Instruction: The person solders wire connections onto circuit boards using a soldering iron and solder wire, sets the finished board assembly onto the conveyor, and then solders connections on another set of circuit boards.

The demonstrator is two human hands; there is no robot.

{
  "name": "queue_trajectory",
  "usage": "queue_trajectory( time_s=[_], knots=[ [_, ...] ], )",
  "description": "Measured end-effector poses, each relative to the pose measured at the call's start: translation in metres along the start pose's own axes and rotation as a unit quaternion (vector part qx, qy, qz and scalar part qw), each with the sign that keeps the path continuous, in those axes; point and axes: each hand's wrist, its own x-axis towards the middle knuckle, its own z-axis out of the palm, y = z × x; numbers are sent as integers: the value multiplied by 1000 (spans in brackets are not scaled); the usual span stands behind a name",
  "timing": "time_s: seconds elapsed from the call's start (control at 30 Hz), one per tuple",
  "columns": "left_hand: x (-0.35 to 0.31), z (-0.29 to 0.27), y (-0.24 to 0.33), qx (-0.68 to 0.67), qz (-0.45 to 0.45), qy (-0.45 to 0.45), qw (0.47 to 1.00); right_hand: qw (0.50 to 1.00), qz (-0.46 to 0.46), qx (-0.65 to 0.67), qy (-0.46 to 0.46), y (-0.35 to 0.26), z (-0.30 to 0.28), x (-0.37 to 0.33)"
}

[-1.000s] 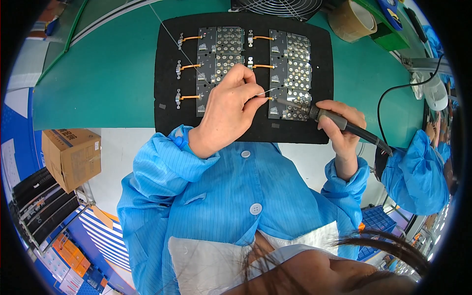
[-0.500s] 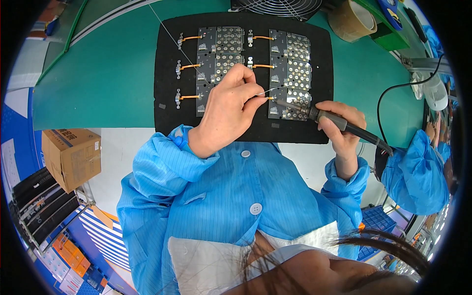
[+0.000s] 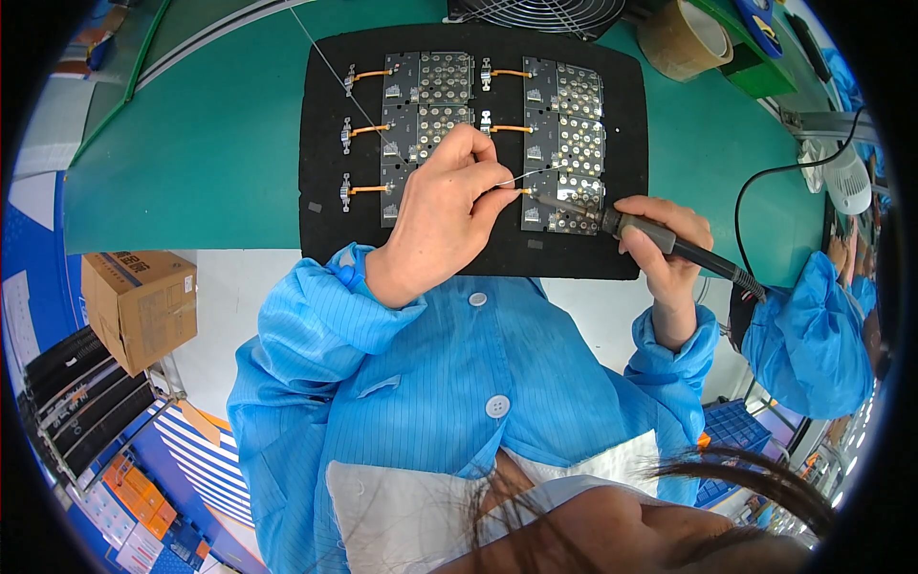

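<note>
My right hand (image 3: 665,244) is closed round the handle of a soldering iron (image 3: 648,232). Its tip reaches left to the solder pad by the left edge of the nearest circuit board (image 3: 572,218) in the right column. Over the gap between the two columns of boards, my left hand (image 3: 445,210) pinches a thin solder wire (image 3: 524,177), whose free end curves above that board. An orange lead (image 3: 522,191) shows between the left fingertips and the pad; its other end is hidden by the hand. Other boards (image 3: 562,89) have orange leads (image 3: 512,74) ending in metal connectors (image 3: 487,74).
The boards lie on a black mat (image 3: 612,253) over a green tabletop (image 3: 182,182). A fan (image 3: 540,14) stands at the far edge, near a tape roll (image 3: 684,40). The iron's black cable (image 3: 741,225) loops at right. A cardboard box (image 3: 143,311) sits beyond the left front edge.
</note>
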Motion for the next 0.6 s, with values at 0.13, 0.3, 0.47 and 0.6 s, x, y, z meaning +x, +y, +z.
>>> queue_trajectory(
  time_s=[0.13, 0.3, 0.47, 0.6],
  knots=[
    [0, 1, 1, 3, 2, 0, 1000, 1000, -7, 5, 10, 0, -4, -3],
    [-1, 2, -1, 7, 4, 3, 1000, 999, 9, 7, 31, -3, -7, -6],
    [1, -1, -1, -1, 12, 3, 1000, 997, -1, -10, 81, -2, -22, -7],
    [-5, -12, 3, -12, -5, 44, 999, 968, -34, 15, 248, 14, -35, 7]
  ],
)
